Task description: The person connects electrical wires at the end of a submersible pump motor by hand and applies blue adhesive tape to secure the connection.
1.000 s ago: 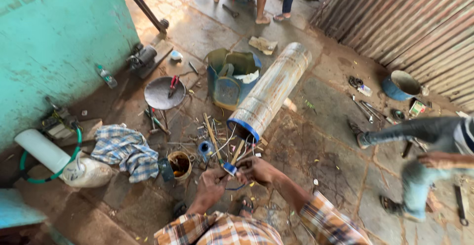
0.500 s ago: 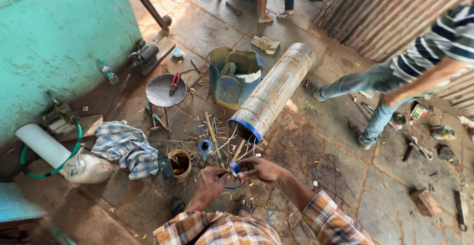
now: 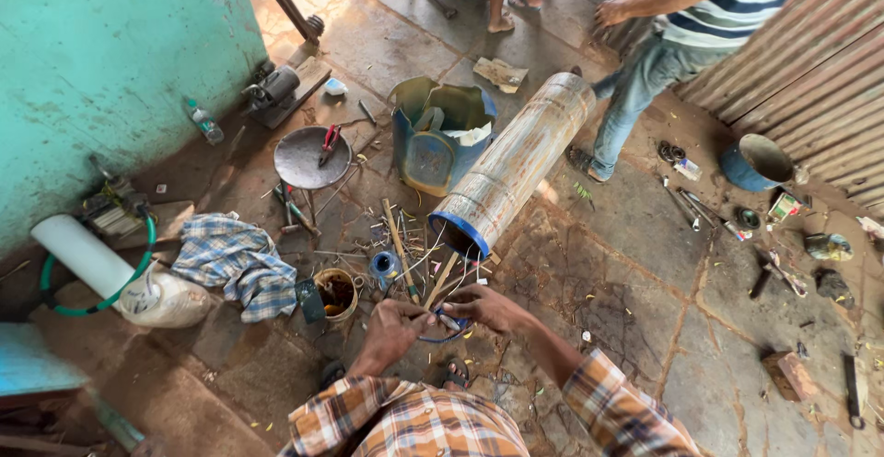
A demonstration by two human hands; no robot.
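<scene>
Sat low over a stone floor, sleeves in checks. Held a thin blue wire [image 3: 442, 335] between both hands, just in front of the knees. Pinched it with the left hand [image 3: 391, 328], fingers curled in tight on the near side of the loop. Gripped the other side with the right hand [image 3: 488, 308], fingers bent round it and nearly closed. Looked small and springy, that wire. Could slip free and whip back if pulled too hard, or poke a fingertip with a sharp end, going by how thin it looked.

Just past the hands: a tin [image 3: 336, 291], a blue tape roll [image 3: 384, 266] and loose sticks [image 3: 398, 245] all over. Easy to knock the tin with an elbow. Easy to lose a dropped bit in that mess too.

To the left, a checked cloth [image 3: 235, 264], a white pipe [image 3: 83, 254] and a green hose [image 3: 147, 245].

Further out, a long metal tube [image 3: 516, 167] on its side, its near end close to the hands. Might roll if bumped. Beside it, a bent blue can [image 3: 437, 135] and a round dish [image 3: 311, 156] with red pliers [image 3: 329, 141] on top.

Far off, another person [image 3: 663, 43] on foot right by the tube's far end, with tools underfoot. Could trip there, or kick the tube.
</scene>
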